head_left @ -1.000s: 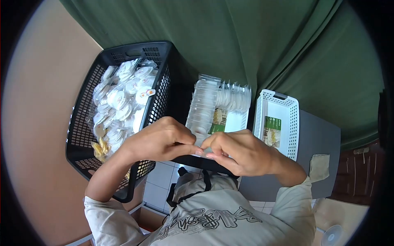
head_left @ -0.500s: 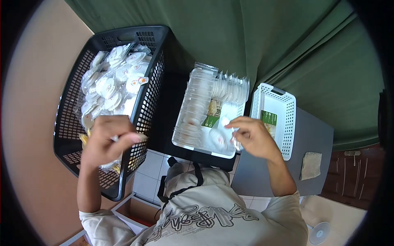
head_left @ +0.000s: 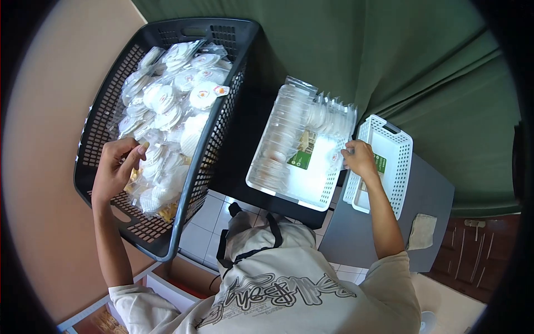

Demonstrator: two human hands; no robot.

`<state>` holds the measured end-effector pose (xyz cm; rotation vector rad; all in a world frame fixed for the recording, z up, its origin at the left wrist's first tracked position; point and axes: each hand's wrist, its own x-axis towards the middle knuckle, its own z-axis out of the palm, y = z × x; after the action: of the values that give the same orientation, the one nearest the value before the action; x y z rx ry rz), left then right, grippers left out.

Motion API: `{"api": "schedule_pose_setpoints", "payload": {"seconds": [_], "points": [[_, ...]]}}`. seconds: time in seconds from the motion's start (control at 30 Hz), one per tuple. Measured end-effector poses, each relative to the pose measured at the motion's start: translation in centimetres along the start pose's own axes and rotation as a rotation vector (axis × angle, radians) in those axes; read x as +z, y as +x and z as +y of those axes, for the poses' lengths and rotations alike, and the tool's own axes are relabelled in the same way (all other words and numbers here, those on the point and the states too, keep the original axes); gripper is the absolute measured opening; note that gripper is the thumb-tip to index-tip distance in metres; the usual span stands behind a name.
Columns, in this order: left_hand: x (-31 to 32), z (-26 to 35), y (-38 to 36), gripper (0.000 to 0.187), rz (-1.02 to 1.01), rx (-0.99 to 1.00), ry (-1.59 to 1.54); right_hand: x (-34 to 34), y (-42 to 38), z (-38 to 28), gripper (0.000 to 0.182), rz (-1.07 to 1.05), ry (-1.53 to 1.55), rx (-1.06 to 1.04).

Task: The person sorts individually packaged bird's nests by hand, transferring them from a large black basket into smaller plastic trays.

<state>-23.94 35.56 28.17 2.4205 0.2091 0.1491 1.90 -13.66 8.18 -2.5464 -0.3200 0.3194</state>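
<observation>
My left hand [head_left: 115, 171] is over the near left part of the black basket [head_left: 210, 146], its fingers curled in and the thumb against the fingertips; nothing shows between them. Below and beside it lie heaped clear packets of round white pads [head_left: 161, 99]. My right hand [head_left: 361, 159] is at the right side of the larger white basket [head_left: 257, 182], with its fingers closed on the edge of a clear packet [head_left: 336, 158] that has a small reddish mark. Rows of similar packets [head_left: 289, 119] stand upright along this basket's left side and far end.
A smaller white basket [head_left: 405, 167] stands on the grey table [head_left: 356, 231], with a green printed card [head_left: 380, 163] inside. A folded beige cloth [head_left: 423, 231] lies near the table's right edge. Green curtain [head_left: 311, 44] hangs behind the baskets.
My left hand has moved left, back from the black basket's right rim. My right hand has shifted up and right, carrying the packet from the larger white basket's near part to its right side.
</observation>
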Motion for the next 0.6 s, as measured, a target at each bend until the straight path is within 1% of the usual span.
{"api": "schedule_pose_setpoints", "payload": {"seconds": [0.07, 0.13, 0.2, 0.27, 0.3, 0.33, 0.4, 0.47, 0.53, 0.6], "points": [[-0.4, -0.5, -0.4, 0.033, -0.017, -0.022, 0.030, -0.1, -0.6, -0.5, 0.029, 0.017, -0.001, -0.043], [-1.0, -0.8, -0.6, 0.030, -0.028, -0.048, 0.061, -0.8, -1.6, -2.2, 0.026, 0.041, -0.264, -0.103], [-1.5, -1.6, -0.8, 0.029, -0.033, -0.033, 0.078, -0.5, -1.8, -1.9, 0.024, 0.116, -0.264, -0.154], [-2.1, -2.7, -0.9, 0.027, -0.039, -0.073, 0.055, -0.6, -1.8, -1.7, 0.031, 0.148, -0.223, -0.158], [-2.3, -2.9, -0.9, 0.027, -0.038, -0.083, 0.046, -0.2, -1.6, -1.0, 0.034, 0.155, -0.228, -0.137], [-2.5, -3.1, -0.8, 0.028, -0.038, -0.089, 0.035, 0.2, -1.4, -0.7, 0.035, 0.127, -0.114, -0.049], [-2.9, -3.9, -0.4, 0.029, -0.066, -0.115, 0.099, 1.2, -1.2, -0.4, 0.037, 0.115, -0.106, -0.051], [-3.1, -4.8, 0.1, 0.029, -0.067, -0.139, 0.138, 1.1, -1.4, -1.0, 0.044, 0.064, -0.137, 0.077], [-3.4, -6.2, 1.0, 0.028, -0.096, -0.118, 0.209, 1.8, -0.5, 1.3, 0.047, 0.061, -0.122, 0.028], [-3.2, -6.9, 1.9, 0.028, -0.092, -0.122, 0.263, 2.2, -0.5, 2.1, 0.050, 0.063, -0.109, -0.010]]}}
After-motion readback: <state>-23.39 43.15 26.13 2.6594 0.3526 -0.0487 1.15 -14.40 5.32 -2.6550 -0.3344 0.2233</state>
